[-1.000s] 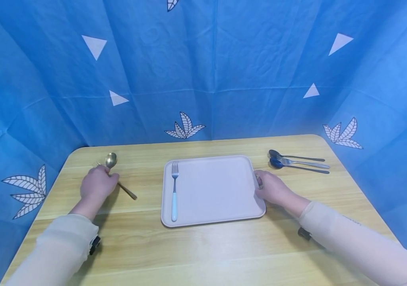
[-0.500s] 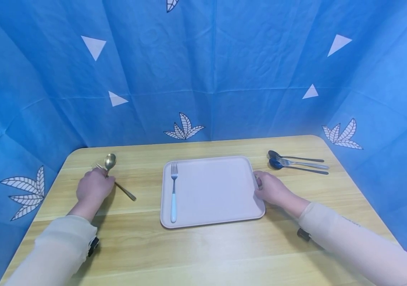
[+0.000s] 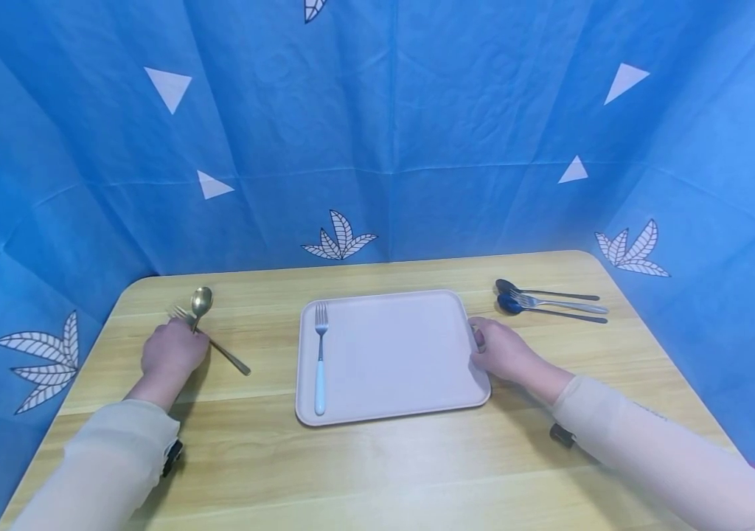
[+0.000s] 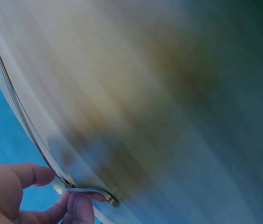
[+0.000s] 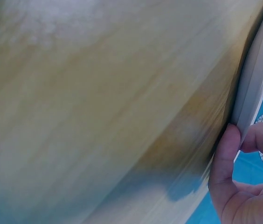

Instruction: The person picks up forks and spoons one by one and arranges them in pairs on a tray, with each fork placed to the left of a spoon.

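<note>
My left hand pinches a gold spoon at the table's left, its bowl pointing away from me. The spoon crosses a gold fork, whose tines show past my knuckles and whose handle runs out to the right. In the left wrist view, my thumb and fingers close round the crossing; the fork's long thin handle extends upward. At the center lies a pale rectangular tray, its right rim between the thumb and fingers of my right hand. A fork with a light blue handle rests along the tray's left side.
To the right of the tray, two dark spoons and a silver fork lie close together. The wooden table ends at a blue patterned curtain behind and at both sides.
My left hand has drawn slightly left and toward me, exposing more of the spoon's neck and the gold fork's tines. My right hand keeps its hold on the tray.
</note>
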The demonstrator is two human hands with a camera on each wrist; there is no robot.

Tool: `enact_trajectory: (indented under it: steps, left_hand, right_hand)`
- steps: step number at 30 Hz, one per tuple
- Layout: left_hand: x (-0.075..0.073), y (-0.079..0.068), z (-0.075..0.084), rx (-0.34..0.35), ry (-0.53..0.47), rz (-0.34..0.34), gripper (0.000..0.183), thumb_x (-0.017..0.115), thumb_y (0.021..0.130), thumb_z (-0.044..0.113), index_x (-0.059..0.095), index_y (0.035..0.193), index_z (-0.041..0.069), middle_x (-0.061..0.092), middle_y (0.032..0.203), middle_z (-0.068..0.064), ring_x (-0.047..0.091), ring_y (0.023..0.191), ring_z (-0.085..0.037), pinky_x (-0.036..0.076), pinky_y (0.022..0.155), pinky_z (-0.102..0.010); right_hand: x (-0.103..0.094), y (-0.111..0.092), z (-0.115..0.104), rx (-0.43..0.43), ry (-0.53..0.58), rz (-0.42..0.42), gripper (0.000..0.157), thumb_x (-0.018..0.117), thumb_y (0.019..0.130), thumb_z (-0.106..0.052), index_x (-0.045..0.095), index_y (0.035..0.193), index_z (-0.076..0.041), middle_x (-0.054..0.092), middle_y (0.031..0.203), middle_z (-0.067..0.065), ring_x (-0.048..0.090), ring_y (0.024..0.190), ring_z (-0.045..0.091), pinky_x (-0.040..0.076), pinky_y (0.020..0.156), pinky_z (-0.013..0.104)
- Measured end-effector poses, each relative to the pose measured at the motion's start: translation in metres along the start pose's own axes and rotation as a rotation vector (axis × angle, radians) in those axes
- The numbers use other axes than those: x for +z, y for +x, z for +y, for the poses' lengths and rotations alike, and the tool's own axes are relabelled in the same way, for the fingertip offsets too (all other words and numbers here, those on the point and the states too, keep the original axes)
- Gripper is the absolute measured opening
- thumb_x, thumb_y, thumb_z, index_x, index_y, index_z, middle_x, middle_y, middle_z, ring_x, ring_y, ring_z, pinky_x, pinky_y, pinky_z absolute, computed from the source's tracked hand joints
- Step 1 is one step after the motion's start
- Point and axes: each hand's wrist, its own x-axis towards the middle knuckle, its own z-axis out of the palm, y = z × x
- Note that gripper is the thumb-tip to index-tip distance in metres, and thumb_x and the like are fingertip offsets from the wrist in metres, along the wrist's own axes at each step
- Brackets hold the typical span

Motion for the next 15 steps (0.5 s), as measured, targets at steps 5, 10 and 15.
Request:
enact_trajectory:
  steps: [5, 10, 15]
  left_hand:
    - [0.0007, 0.0016, 0.0003, -0.012, 0.018, -0.014, 0.039, 0.046, 0.093, 0.019, 0.056, 0.101, -0.017, 0.052, 0.087, -0.029, 0.053, 0.072, -0.038, 0.042, 0.055, -0.042]
    - [0.0015, 0.0024, 0.0011, -0.017, 0.025, -0.017, 0.042, 0.046, 0.094, 0.017, 0.052, 0.108, -0.021, 0.051, 0.093, -0.034, 0.053, 0.078, -0.041, 0.043, 0.059, -0.044]
    - [0.001, 0.0037, 0.001, -0.014, 0.029, -0.026, 0.039, 0.044, 0.094, 0.012, 0.052, 0.111, -0.023, 0.052, 0.094, -0.034, 0.053, 0.081, -0.042, 0.044, 0.061, -0.045]
  right_hand:
    - [-0.0003, -0.0003, 0.0004, -0.002, 0.007, 0.003, 0.07, 0.07, 0.076, 0.001, 0.044, 0.141, 0.009, 0.059, 0.088, 0.007, 0.053, 0.068, 0.018, 0.046, 0.061, 0.032]
    - [-0.0003, -0.0004, 0.0002, 0.001, 0.013, 0.006, 0.07, 0.068, 0.077, 0.001, 0.043, 0.141, 0.01, 0.059, 0.087, 0.007, 0.052, 0.067, 0.018, 0.046, 0.06, 0.032]
    - [0.0, -0.001, -0.0007, -0.001, 0.02, 0.003, 0.07, 0.068, 0.076, 0.002, 0.044, 0.141, 0.01, 0.06, 0.088, 0.007, 0.052, 0.067, 0.018, 0.045, 0.06, 0.032]
